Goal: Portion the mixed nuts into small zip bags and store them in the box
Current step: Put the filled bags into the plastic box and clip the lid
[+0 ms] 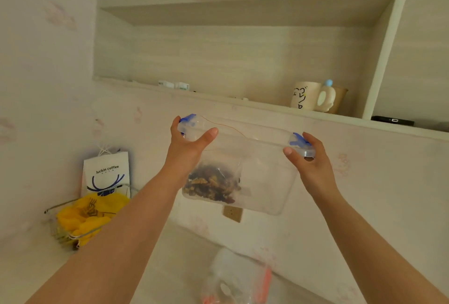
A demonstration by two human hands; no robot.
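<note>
Pale shelving [243,99] fills the wall ahead; your left hand [188,141] and right hand [308,158] grip the lidded box [257,170] aloft, one nut bag [213,182] inside. Shelving it looks like what remains.

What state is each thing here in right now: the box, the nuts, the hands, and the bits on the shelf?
Box: clear plastic, lifted in the air, held at both ends.
Blue clips: one at each end, under the fingers.
Bag of nuts: inside the box, at its left side.
Left hand: grips the box's left end.
Right hand: grips the box's right end.
Mug: upright on the shelf.
Coffee bag: upright by the wall.
</note>
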